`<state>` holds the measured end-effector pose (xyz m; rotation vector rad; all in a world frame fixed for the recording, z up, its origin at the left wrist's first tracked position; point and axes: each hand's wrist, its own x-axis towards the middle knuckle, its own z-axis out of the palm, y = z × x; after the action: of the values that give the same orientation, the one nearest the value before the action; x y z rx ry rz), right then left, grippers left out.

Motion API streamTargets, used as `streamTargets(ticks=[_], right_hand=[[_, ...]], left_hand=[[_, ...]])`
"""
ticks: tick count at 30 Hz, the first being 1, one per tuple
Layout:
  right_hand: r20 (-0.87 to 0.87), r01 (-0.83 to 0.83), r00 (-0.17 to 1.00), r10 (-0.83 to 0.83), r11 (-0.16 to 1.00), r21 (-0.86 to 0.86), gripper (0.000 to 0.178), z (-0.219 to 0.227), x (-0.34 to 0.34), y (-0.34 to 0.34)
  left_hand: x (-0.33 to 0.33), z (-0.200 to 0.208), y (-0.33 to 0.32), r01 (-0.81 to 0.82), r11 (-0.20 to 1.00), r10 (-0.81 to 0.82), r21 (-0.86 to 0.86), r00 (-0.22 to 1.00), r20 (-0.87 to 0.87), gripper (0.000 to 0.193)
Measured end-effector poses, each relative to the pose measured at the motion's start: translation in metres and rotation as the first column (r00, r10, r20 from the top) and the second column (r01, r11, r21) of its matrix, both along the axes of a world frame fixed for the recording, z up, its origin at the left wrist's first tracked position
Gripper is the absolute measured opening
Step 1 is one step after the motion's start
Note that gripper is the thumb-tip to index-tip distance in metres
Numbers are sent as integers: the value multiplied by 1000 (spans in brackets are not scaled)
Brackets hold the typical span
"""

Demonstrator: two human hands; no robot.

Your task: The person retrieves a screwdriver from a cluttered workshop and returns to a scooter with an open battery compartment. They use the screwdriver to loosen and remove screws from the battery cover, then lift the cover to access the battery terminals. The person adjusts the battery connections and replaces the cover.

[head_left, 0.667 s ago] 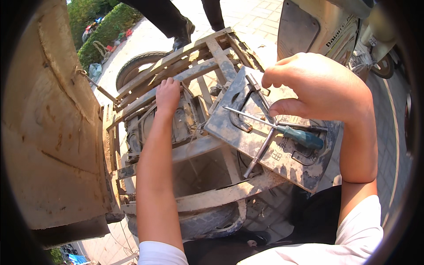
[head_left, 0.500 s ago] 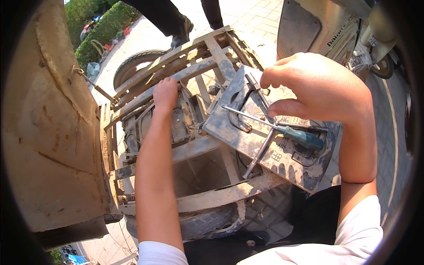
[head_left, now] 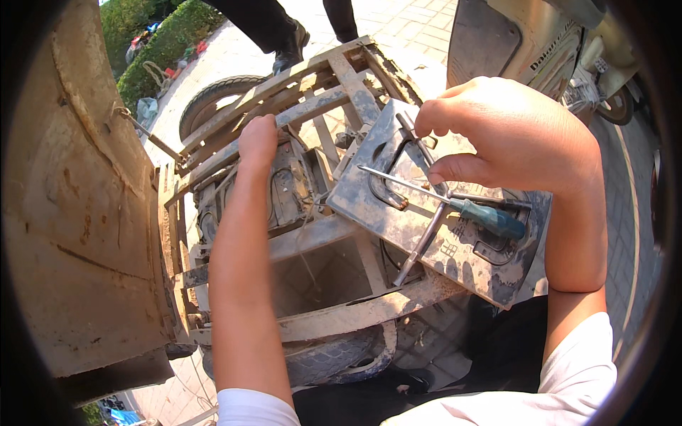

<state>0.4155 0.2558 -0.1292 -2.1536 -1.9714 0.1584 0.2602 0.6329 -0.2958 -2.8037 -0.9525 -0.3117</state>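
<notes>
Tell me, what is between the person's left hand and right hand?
In the head view, dusty metal frame bars come after the left hand, then a dirty flat panel with a metal wrench across it, up to the right hand.

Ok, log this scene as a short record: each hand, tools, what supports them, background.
Left hand: at the dirty metal frame; grip unclear
Right hand: thumb and fingers apart, near the cross-shaped metal wrench
Other tool: blue-green-handled screwdriver, lying across the wrench
Support: dusty rectangular panel
Background: dark-trousered legs, beyond the frame
</notes>
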Motion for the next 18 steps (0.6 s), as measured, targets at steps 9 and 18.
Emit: streamTargets(ticks=[9,18], right_hand=[[0,-10,1000,10,1000,7,38,1,-2,4],[-12,-23,1000,23,1000,-7,37,0,-7,8]], left_hand=[[-25,15,-15,103,965,-103,-241,995,13,29],[-33,14,-13,219,896,-228,-387,973,25,21]])
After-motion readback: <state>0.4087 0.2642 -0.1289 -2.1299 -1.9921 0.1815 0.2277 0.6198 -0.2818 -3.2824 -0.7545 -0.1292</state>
